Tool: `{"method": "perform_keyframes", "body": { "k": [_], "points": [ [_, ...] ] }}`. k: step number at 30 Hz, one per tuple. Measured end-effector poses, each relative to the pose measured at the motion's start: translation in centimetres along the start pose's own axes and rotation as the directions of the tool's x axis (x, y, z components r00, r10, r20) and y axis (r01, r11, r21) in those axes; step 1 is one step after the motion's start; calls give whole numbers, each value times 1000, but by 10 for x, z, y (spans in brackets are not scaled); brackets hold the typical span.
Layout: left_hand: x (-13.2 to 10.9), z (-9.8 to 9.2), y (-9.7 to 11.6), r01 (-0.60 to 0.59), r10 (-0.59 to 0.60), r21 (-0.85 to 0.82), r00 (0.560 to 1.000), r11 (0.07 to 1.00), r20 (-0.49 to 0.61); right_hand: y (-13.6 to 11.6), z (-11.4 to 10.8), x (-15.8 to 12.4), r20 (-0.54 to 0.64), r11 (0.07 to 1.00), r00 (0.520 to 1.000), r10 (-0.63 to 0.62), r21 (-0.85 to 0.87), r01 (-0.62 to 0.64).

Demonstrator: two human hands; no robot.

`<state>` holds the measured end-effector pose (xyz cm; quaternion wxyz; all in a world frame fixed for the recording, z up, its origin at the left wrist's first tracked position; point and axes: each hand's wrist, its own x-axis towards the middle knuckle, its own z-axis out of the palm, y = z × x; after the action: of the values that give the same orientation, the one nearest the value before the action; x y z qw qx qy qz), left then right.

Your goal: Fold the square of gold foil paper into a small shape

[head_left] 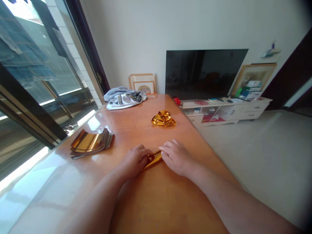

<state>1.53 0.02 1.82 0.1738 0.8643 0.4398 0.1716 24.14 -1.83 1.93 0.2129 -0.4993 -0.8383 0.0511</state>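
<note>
Left hand point(135, 161): I see it curled down over the near-left end of the gold strip point(153, 160), fingers closed on it, thumb hidden.
Right hand point(176, 156): palm down at the strip's far-right end, fingers together, tips pressing on the foil; not wrapped round it as far as I can tell.
Tabletop point(158, 201): glossy orange wood under the strip, so I judge the foil can slide; I would press straight down, not push sideways.
Grey cloth point(123, 97): well beyond the strip, to its left.
Stack of gold sheets point(91, 143): left of the strip, apart from it, edges curling up.
Crumpled gold foil point(163, 118): beyond the strip, slightly right, apart.
Gold strip: a narrow folded band lying slantwise between both hands. To crease it well, I would pin one end and run the other fingertips along the fold, edges kept matched, pressure light enough not to wrinkle it.
</note>
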Motion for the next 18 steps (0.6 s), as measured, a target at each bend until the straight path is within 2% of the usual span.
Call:
{"method": "perform_keyframes", "body": {
  "k": [8, 12, 18],
  "points": [
    [-2, 3, -1, 6, -5, 29, 1000, 1000, -21, -2, 2, -1, 83, 999, 997, 5, -41, -2],
    [-4, 3, -5, 28, -28, -6, 999, 1000, -29, -3, 3, -1, 80, 998, 997, 18, -66, -13],
    [-7, -3, -10, 59, -58, -31, 998, 998, 17, 3, 9, -1, 78, 997, 997, -12, -73, 18]
  ]
}}
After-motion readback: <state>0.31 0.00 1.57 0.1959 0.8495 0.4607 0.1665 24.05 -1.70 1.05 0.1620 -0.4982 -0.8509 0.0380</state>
